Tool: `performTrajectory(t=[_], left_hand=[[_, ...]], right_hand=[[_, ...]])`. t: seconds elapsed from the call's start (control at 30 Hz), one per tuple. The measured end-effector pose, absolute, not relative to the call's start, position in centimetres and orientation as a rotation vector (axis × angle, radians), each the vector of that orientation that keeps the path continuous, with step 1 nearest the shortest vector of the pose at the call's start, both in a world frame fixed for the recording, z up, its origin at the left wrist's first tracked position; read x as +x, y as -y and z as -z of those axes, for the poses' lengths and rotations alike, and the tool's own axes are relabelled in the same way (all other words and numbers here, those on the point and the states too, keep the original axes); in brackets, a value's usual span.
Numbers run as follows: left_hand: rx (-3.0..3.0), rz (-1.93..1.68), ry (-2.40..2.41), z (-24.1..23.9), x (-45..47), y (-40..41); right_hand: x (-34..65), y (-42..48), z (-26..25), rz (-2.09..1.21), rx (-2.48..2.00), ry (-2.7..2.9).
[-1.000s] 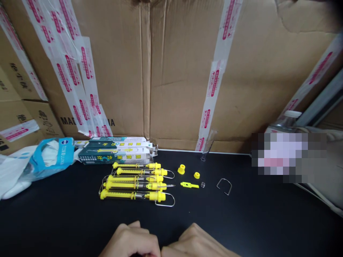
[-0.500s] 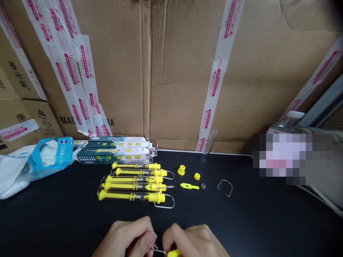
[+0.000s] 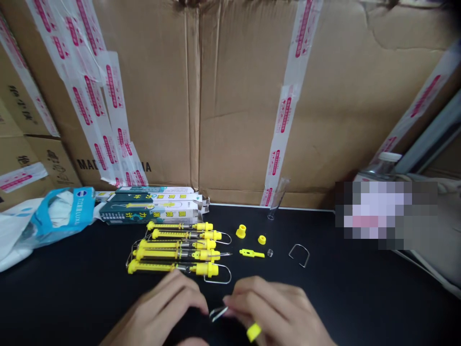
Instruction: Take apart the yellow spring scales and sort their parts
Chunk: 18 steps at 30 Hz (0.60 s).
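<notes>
My right hand [image 3: 277,312] is closed around a small yellow plastic piece [image 3: 254,331], mostly hidden in the fingers. A bent metal wire hook [image 3: 218,314] sticks out leftward from its fingertips; how it joins the yellow piece is hidden. My left hand [image 3: 162,307] is beside the hook, fingers curved, index tip at the wire's end and thumb apart below. Beyond the hands lie several yellow spring scales [image 3: 173,267] in a stack of rows. To their right are a yellow cap [image 3: 241,231], a yellow ring [image 3: 261,240], a flat yellow strip [image 3: 251,253] and a small spring [image 3: 270,253].
A wire loop [image 3: 309,254] lies on the black table [image 3: 360,298]. A clear tube [image 3: 278,199] leans against a large cardboard box [image 3: 237,120]. Printed cartons [image 3: 151,211] and a blue-and-white plastic packet [image 3: 84,206] stand at left. A capped bottle [image 3: 387,163] is at right.
Both hands have moved up into fuller view, and the left thumb has come away from the wire. My right hand keeps the yellow piece; the hook now points left and shows more. The view has shifted slightly.
</notes>
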<state>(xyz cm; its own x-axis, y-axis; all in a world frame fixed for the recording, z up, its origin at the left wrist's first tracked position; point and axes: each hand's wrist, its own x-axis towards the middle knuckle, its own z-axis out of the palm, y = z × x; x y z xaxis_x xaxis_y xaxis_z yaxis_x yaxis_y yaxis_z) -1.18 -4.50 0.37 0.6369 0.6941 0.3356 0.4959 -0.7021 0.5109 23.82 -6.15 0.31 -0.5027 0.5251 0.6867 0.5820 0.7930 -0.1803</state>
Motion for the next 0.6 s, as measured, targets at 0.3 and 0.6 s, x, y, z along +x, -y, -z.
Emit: performTrajectory(t=[0.3, 0.6], left_hand=[[3.108, -0.549, -1.192, -1.1, -5.2, -2.3], [3.114, -0.363, -1.228, -0.3, -5.7, -2.7]], right_hand=[[32.5, 0.5, -2.4, 0.201, -1.575, 1.938], [35.7, -1.6, -1.5, 0.028, -1.823, 1.970]])
